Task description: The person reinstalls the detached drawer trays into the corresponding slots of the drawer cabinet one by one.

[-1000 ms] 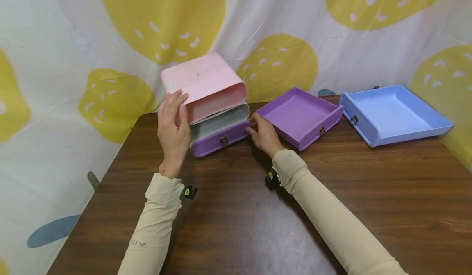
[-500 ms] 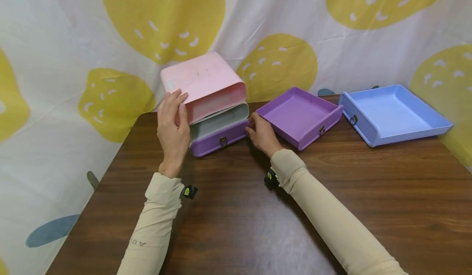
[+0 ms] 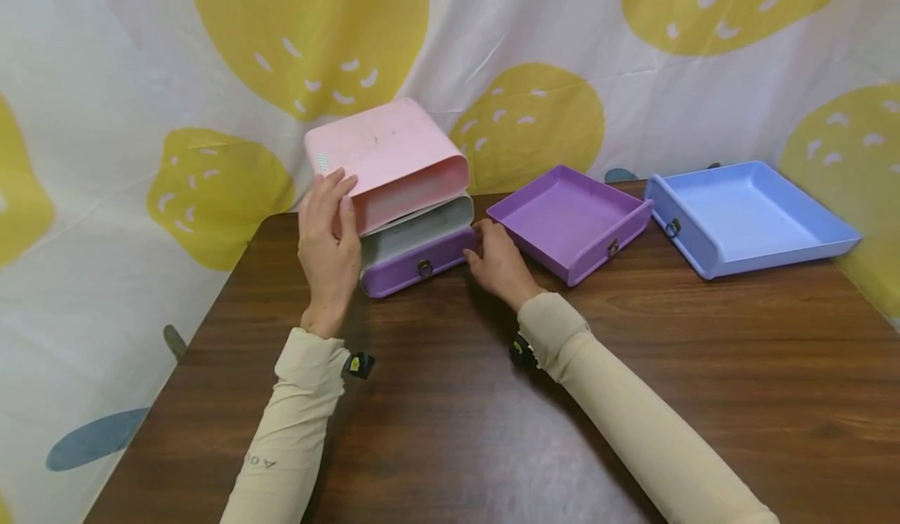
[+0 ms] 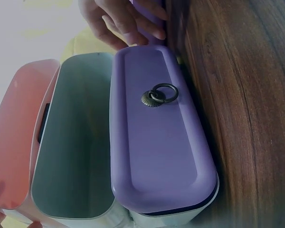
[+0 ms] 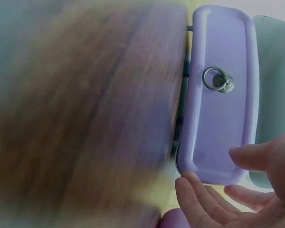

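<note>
A purple drawer with a ring pull sits in the lowest compartment of a stack, its front nearly flush with the casing. Above it is an open grey-green casing, topped by a tilted, open pink casing. My left hand rests against the pink casing's left side, fingertips on its top and thumb by the front edge. At the drawer's right end is my right hand; its fingers lie at the end, and the thumb is over the front face. Contact of the thumb is unclear.
A loose purple drawer lies right of the stack, close to my right hand. Farther right is a blue drawer, almost touching the purple one. They stand on a brown wooden table, with a lemon-print cloth hanging behind.
My right hand has shifted very slightly at the drawer's end, its thumb moving a little off the front edge. The left hand and the stack look unmoved.
</note>
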`<state>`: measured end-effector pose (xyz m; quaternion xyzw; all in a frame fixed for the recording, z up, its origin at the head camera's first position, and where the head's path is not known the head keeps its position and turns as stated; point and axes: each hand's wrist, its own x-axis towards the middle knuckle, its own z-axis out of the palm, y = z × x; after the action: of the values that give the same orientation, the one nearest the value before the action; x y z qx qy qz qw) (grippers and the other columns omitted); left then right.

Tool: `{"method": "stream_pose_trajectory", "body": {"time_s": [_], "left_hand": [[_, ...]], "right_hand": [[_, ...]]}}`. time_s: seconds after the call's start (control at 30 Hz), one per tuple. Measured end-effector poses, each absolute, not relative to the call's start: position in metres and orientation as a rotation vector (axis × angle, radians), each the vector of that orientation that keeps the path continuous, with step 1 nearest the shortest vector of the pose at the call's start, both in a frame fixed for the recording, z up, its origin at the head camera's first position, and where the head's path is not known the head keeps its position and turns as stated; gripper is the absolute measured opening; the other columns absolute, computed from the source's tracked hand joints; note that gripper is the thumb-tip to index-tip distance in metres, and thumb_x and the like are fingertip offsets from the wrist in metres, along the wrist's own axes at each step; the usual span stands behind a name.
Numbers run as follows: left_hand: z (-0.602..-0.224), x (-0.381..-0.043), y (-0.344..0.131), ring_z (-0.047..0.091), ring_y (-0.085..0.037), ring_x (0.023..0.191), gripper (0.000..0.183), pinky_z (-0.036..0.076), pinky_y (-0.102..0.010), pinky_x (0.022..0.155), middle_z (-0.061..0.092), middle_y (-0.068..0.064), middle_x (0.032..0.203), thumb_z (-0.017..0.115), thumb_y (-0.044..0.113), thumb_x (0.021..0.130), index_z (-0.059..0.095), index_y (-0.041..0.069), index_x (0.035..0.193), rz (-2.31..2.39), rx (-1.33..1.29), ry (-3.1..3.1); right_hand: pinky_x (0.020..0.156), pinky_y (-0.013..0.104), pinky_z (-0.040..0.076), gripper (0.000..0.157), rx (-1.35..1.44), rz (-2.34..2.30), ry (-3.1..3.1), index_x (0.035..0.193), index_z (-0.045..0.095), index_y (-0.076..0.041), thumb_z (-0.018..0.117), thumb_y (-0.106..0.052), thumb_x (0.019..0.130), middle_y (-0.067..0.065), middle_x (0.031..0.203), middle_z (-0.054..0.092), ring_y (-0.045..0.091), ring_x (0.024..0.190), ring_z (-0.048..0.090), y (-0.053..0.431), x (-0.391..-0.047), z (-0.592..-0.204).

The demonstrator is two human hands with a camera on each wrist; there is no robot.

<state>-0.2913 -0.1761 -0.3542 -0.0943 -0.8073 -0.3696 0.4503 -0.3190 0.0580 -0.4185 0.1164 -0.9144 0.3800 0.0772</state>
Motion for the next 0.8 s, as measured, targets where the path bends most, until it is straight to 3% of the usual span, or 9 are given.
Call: {"method": "stream_pose_trajectory", "body": {"time_s": [0.33, 0.57, 0.8], "left_hand": [[-0.354, -0.293, -0.175, 0.041, -0.015, 0.146, 0.029, 0.032, -0.033, 0.123, 0.061, 0.009, 0.140, 0.049, 0.029, 0.104, 0.069, 0.026, 0.125, -0.920, -0.239, -1.997], [-0.354, -0.293, -0.175, 0.041, -0.015, 0.146, 0.029, 0.032, -0.033, 0.123, 0.061, 0.009, 0.140, 0.049, 0.029, 0.104, 0.069, 0.026, 0.125, -0.922, -0.240, -1.998], [-0.354, -0.293, -0.174, 0.040, -0.015, 0.146, 0.030, 0.032, -0.034, 0.123, 0.061, 0.009, 0.140, 0.049, 0.029, 0.104, 0.068, 0.026, 0.126, -0.926, -0.238, -2.004]], "right_hand": [[0.103, 0.046, 0.048, 0.040, 0.370, 1.117, -2.755, 0.129, 0.054, -0.002, 0.064, -0.019, 0.094, 0.018, 0.125, 0.059, 0.034, 0.114, 0.059, 0.069, -0.307, -0.404], [0.093, 0.042, 0.055, 0.030, 0.427, 1.121, -2.731, 0.120, 0.061, -0.004, 0.062, -0.020, 0.095, 0.014, 0.116, 0.061, 0.029, 0.105, 0.066, 0.079, -0.297, -0.385], [0.089, 0.044, 0.054, 0.021, 0.465, 0.981, -2.683, 0.110, 0.066, -0.006, 0.063, -0.020, 0.095, 0.012, 0.109, 0.060, 0.030, 0.101, 0.064, 0.093, -0.290, -0.374]]}}
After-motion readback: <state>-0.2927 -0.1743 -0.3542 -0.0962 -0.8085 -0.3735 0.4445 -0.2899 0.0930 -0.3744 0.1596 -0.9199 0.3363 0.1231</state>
